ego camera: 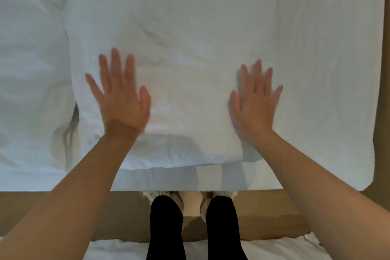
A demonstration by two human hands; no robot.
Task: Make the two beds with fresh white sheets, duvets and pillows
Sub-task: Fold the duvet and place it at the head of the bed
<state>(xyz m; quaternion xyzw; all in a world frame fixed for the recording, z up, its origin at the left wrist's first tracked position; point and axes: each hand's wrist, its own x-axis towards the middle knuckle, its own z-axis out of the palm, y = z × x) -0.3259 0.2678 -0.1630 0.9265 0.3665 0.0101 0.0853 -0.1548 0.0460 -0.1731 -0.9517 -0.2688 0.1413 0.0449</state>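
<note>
- The left hand (121,103) is in the centre-left of the frame, palm down and flat, fingers straight and fanned apart, thumb angled inward; it grips nothing
- The right hand (254,105) is in the centre-right at about the same height, also flat and open, fingers straight and slightly spread, holding nothing
- Both bare forearms reach up from the lower corners, converging toward the middle
- Both hands lie over the near part of a puffy white pillow (185,69); motion blur hides whether the palms press it
- The pillow lies on the white sheet (327,91), which covers the bed to its rounded corner at lower right
- Bunched white bedding (31,69) fills the left side, just beside the pillow
- Black-trousered legs (166,228) and pale shoes (223,194) stand on the brown floor (63,202)
- The second bed (118,249) shows white along the bottom edge
</note>
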